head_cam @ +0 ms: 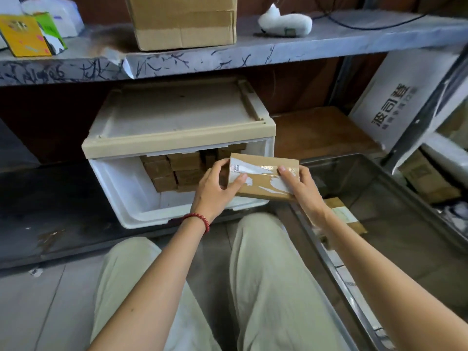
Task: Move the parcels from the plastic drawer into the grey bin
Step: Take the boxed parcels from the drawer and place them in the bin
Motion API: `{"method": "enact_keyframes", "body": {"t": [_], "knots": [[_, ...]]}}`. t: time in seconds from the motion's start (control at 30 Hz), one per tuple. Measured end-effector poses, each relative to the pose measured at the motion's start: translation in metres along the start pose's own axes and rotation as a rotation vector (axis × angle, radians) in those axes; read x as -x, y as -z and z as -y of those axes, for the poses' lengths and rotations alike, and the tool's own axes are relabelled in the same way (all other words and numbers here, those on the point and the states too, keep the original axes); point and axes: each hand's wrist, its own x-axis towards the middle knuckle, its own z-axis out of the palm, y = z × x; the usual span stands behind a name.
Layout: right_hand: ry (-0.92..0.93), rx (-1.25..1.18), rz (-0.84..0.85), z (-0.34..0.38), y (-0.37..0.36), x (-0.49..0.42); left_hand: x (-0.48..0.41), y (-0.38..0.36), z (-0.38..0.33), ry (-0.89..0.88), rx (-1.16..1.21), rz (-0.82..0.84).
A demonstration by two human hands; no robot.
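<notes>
Cardboard parcel (263, 178) is held in the air by both hands, just in front of the open plastic drawer (121, 188) and not yet over the grey bin (336, 269). The left hand (217, 183) grips the parcel's left end with the thumb on top and fingers wrapped round the edge. The right hand (298, 183) pinches the right end, thumb on the top face and fingers under it.

The drawer sits at 9 o'clock from the held parcel, and the bin opens at 4 o'clock. More stacked parcels (172, 171) fill the back of the drawer. A second parcel (347, 216) lies in the bin, partly hidden by the right forearm.

Risks, as judged from here:
- **Slipping:** Glossy tape and torn label cover the top face under both thumbs. That surface probably slips, and if one hand lets go early the parcel may tilt and drop.
- **Falling short:** The near rim of the bin lies between the parcel and the bin floor. A short swing could clip the rim, and the parcel would land on the lap or the floor.
- **Tumbling stack:** The stack in the drawer looks loose at the front. A careless reach for the next one could knock it over.
- **Snagging:** The bead bracelet (197, 220) on the left wrist might catch the drawer lip.
</notes>
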Motion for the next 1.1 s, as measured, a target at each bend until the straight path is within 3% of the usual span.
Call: {"method": "enact_keyframes", "body": {"t": [0.2, 0.43, 0.77, 1.1], "knots": [[-0.077, 0.039, -0.19, -0.018, 0.068, 0.015, -0.01, -0.066, -0.044, -0.082, -0.008, 0.156], [-0.155, -0.15, -0.376, -0.049, 0.124, 0.033, -0.031, -0.131, -0.075, -0.142, -0.042, 0.345], [-0.376, -0.226, -0.39, -0.117, 0.149, 0.041, -0.059, -0.207, -0.077, -0.2, -0.479, 0.539], [-0.553, -0.321, -0.321, -0.162, 0.121, 0.012, -0.085, -0.229, -0.039, -0.393, -0.809, 0.567]]}}
